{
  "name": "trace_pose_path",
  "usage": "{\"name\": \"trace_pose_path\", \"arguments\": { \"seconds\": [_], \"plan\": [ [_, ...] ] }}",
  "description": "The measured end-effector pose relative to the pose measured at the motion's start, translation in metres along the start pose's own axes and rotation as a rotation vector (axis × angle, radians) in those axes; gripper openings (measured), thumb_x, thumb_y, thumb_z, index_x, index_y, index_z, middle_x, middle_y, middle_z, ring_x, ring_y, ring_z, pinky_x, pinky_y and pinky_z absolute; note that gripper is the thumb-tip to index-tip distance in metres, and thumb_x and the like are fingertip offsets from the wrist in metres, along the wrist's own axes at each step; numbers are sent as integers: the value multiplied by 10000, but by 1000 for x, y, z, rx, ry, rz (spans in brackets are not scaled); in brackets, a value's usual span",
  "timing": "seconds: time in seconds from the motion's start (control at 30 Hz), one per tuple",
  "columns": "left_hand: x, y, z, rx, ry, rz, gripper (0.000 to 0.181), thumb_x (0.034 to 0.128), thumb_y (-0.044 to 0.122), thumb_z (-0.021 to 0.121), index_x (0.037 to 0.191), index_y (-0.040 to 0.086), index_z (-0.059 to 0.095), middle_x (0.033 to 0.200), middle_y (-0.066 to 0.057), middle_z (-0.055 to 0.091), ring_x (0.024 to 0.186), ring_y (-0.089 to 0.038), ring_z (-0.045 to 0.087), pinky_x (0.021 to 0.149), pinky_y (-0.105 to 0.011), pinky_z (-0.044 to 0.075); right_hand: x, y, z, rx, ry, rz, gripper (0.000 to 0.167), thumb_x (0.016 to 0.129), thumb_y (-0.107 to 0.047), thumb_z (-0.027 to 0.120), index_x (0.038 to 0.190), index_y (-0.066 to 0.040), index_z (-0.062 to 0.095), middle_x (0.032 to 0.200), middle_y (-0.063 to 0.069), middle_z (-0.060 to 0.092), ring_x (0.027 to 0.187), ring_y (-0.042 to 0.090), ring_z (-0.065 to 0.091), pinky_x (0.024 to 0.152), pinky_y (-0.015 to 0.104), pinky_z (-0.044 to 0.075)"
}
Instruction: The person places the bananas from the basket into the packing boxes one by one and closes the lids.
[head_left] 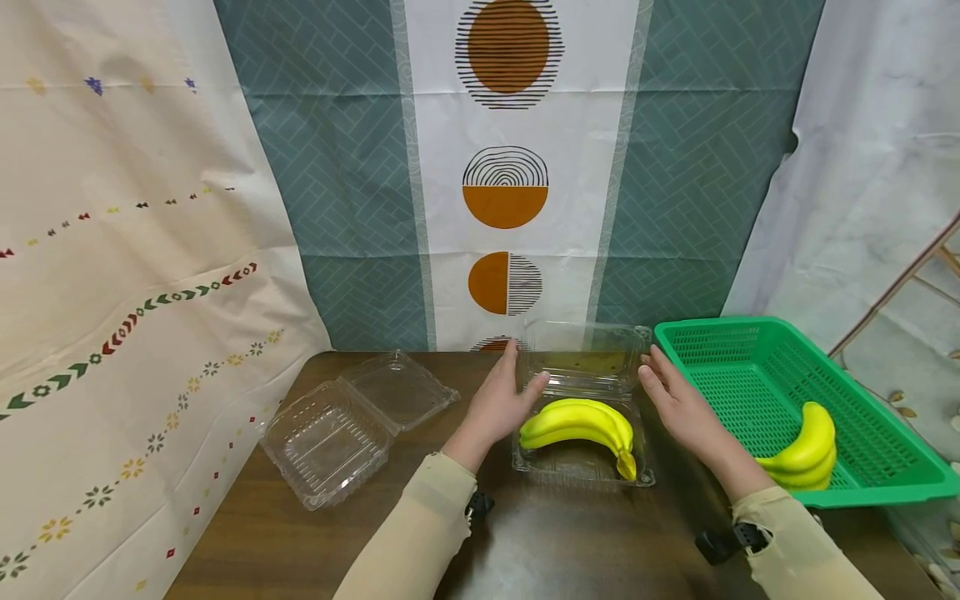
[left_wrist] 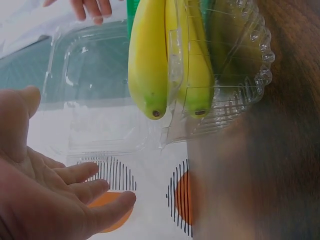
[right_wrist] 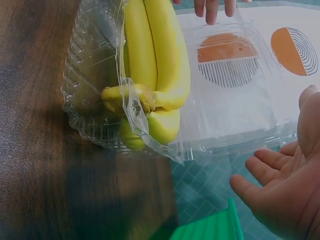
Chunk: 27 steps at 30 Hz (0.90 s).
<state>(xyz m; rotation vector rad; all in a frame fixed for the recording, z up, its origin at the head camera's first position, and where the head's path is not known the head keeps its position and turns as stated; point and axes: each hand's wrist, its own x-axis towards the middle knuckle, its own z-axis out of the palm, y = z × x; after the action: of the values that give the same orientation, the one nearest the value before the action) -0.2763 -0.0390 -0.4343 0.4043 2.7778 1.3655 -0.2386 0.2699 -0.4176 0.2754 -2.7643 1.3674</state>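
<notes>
A bunch of yellow bananas (head_left: 577,421) lies in a clear plastic clamshell box (head_left: 540,478), its stem end at the front right. The hinged lid (head_left: 585,337) stands raised behind the fruit. My left hand (head_left: 497,410) is at the lid's left side, fingers extended and thumb apart. On the other side, my right hand (head_left: 681,410) has its fingers stretched out near the lid's right edge. Both wrist views show bare palms with nothing gripped, the left hand (left_wrist: 60,195) and the right hand (right_wrist: 290,187) beside the transparent lid. Whether fingertips touch the plastic, I cannot tell.
At the right, a green basket (head_left: 731,398) holds another bunch of bananas (head_left: 810,454). A second clear clamshell box (head_left: 330,442) lies unfolded on the left of the dark wooden table (head_left: 555,550). A patterned curtain (head_left: 360,208) hangs behind the table.
</notes>
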Motion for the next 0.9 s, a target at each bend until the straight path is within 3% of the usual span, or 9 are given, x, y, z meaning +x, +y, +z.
{"name": "trace_pose_path", "arguments": {
  "seconds": [0.33,0.67,0.9],
  "plan": [
    [-4,4,-4,5,4,-9,972,1092,666,568,1798,193,97,1801,-91,301,1632,-375,325,1273,-643,312,-8,-1,-1,1,8,-17,814,1208,-493,383,1770,-42,3,1775,286,254,1600,536,291,1227,749,273],
    [-10,6,-6,12,9,11,954,1090,663,575,1799,224,111,1803,-83,296,1636,-377,314,1274,-643,309,-16,-3,0,1,15,-20,830,1200,-526,376,1773,-47,14,1764,300,266,1591,548,300,1220,756,283],
    [-15,6,-8,-3,19,30,926,1090,654,586,1789,205,177,1789,-81,333,1616,-377,358,1251,-662,342,-23,-3,1,10,30,-39,769,1215,-453,393,1775,-46,58,1741,315,303,1569,549,341,1202,752,319]
  ]
}}
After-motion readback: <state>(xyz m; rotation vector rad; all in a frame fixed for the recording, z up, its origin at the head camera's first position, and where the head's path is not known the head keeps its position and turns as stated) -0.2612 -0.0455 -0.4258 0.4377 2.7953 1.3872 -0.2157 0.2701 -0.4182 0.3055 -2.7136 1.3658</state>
